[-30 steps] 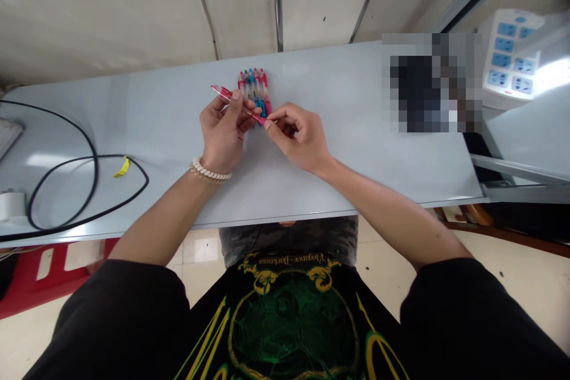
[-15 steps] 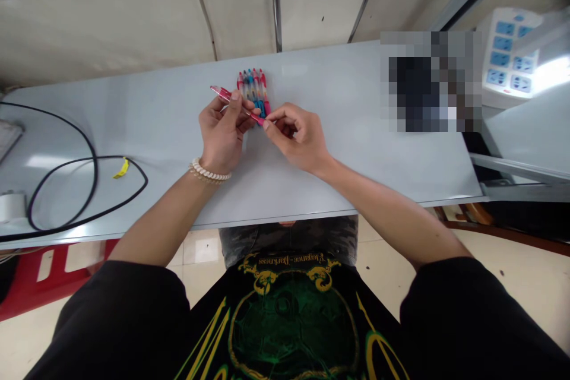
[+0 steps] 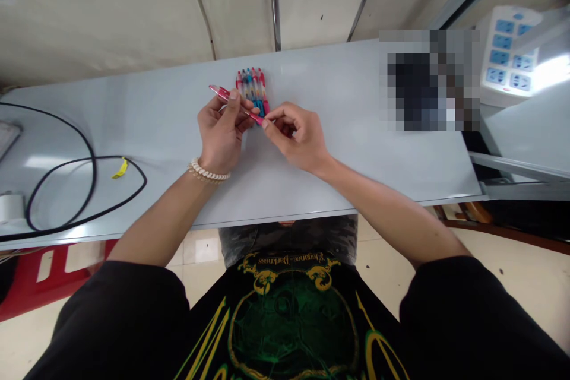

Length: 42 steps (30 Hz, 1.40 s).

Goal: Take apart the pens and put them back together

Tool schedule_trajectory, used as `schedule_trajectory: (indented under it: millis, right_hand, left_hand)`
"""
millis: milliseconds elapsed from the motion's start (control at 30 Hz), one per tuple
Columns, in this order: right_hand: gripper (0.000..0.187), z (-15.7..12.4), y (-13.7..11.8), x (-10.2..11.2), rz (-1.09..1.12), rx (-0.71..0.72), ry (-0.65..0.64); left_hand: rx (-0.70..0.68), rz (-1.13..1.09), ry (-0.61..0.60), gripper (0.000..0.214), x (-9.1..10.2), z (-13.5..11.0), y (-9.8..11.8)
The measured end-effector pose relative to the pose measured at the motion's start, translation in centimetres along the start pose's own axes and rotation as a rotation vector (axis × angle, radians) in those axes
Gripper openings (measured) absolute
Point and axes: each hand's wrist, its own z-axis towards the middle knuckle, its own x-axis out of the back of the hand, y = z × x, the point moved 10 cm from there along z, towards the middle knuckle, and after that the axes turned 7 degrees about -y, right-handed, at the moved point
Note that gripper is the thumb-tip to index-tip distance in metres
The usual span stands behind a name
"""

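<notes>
A slim red pen (image 3: 221, 92) with a clear section slants between my two hands above the table. My left hand (image 3: 222, 130) is closed round its middle, thumb on top, with the clip end sticking out to the upper left. At the lower right end, my right hand (image 3: 299, 135) pinches the pink tip between thumb and forefinger; the other fingers are curled. Just behind the hands, several pens (image 3: 250, 80) with red and blue ends lie side by side in a row. My left hand and the held pen partly cover them.
The pale grey table (image 3: 365, 172) runs along a wall. On the left lie a looped black cable (image 3: 93, 169) with a yellow tag (image 3: 120, 168) and a white roll-like object (image 3: 11, 208). A blurred-out dark patch sits at the right, near a white power strip (image 3: 512, 53).
Both hands keep their hold on the pen, in nearly the same place. The whole view has shifted very slightly.
</notes>
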Motion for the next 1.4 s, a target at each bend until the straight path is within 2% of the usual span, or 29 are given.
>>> schedule_trajectory:
  millis: [300, 567, 900, 1400]
  right_hand:
    - [0.026, -0.05, 0.00, 0.01, -0.006, -0.009, -0.001]
    - [0.035, -0.03, 0.04, -0.01, 0.001, -0.014, -0.005]
    - [0.032, -0.13, 0.29, -0.09, -0.015, -0.040, -0.007]
    - [0.037, -0.13, 0.28, -0.18, -0.031, -0.046, -0.016]
  left_hand:
    - [0.002, 0.023, -0.001, 0.037, 0.09, 0.06, -0.13]
    - [0.011, 0.010, -0.008, 0.038, 0.26, 0.05, -0.42]
    - [-0.013, -0.011, -0.013, 0.034, 0.18, 0.09, -0.35]
    - [0.031, -0.013, 0.011, 0.036, -0.03, -0.04, -0.61]
